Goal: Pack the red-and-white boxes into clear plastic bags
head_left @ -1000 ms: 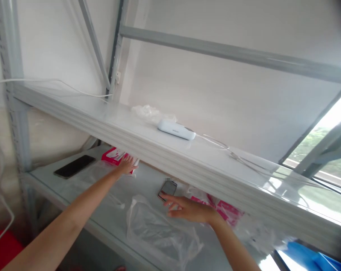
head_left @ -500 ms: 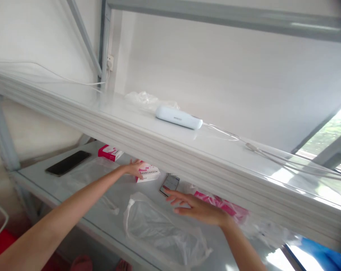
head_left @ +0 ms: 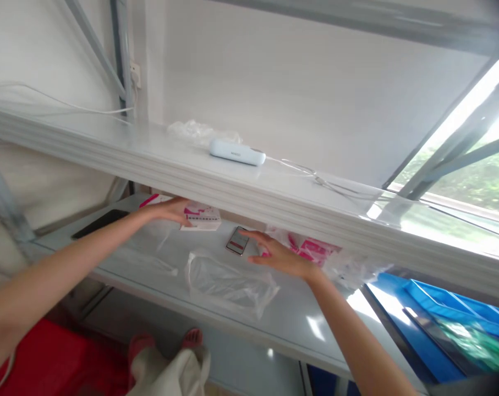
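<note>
My left hand (head_left: pixel 173 210) reaches under the raised shelf and grips the left end of a pink-and-white box (head_left: pixel 203 216), thumb on its near side. Another pink-and-white box (head_left: pixel 154 199) lies behind that wrist, mostly hidden. My right hand (head_left: pixel 280 256) is open, thumb and fingers apart, its fingertips at the right edge of a smartphone (head_left: pixel 237 241) with a lit screen. Pink packages in clear plastic (head_left: pixel 315 250) lie just beyond the right hand. A clear plastic bag (head_left: pixel 230 283) is spread flat in front of the phone.
A raised shelf (head_left: pixel 150 176) overhangs the work surface, with a pale blue device (head_left: pixel 236 152) and its white cable on top. A dark tablet-like slab (head_left: pixel 98 223) lies at left. Blue trays (head_left: pixel 451 302) stand at right. A red object (head_left: pixel 59 357) is below left.
The view has shifted, showing more of the right side and floor. My left hand stays on the box, which shows more of its printed face. My right fingers are beside the phone's edge.
</note>
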Demonstrator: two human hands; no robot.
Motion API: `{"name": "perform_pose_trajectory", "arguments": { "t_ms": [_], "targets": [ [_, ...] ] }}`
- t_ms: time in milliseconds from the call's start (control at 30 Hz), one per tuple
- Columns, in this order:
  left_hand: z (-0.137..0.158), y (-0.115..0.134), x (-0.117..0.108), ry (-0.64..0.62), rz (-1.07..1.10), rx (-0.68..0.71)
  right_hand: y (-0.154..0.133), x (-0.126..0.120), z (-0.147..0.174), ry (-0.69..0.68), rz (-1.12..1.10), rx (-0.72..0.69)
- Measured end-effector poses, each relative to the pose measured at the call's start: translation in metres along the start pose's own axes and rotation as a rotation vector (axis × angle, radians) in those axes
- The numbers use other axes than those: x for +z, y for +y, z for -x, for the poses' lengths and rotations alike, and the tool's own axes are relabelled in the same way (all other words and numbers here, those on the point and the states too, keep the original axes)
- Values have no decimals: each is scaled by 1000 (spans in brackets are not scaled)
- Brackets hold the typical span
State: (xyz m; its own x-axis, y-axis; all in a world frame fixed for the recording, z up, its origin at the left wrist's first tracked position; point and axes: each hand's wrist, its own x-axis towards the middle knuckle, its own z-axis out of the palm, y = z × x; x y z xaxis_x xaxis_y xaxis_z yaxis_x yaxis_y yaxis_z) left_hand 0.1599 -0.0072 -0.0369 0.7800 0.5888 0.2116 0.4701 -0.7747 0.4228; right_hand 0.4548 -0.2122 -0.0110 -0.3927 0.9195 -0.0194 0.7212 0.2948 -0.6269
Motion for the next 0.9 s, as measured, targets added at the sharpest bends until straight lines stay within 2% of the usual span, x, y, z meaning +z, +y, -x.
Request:
{"name": "perform_pose_trajectory", "arguments": {
  "t_ms": [100, 200, 267, 367, 500, 600, 700, 900],
  "targets": [
    [28, 41, -33, -102, 30, 97, -21, 9, -3, 145, 139, -50],
    [51, 89, -50, -116, 37, 216, -45, 18, -5, 233, 219, -83],
    [62, 116, -51, -128, 42, 283, -60, 21, -1, 200, 229, -97],
    [72, 142, -37, -215, 76, 300, -73, 20, 16, 57, 205, -50],
    [66, 153, -7, -411, 173, 236, -60, 18, 40, -138, 62, 31],
    [50, 155, 18, -668, 246, 158, -35, 19, 47, -354, -123, 95],
    [32, 153, 39, -851, 262, 152, -15, 20, 46, -464, -288, 170],
    [11, 132, 55, -837, 276, 154, 0, 21, 35, -486, -442, 262]
  ]
}}
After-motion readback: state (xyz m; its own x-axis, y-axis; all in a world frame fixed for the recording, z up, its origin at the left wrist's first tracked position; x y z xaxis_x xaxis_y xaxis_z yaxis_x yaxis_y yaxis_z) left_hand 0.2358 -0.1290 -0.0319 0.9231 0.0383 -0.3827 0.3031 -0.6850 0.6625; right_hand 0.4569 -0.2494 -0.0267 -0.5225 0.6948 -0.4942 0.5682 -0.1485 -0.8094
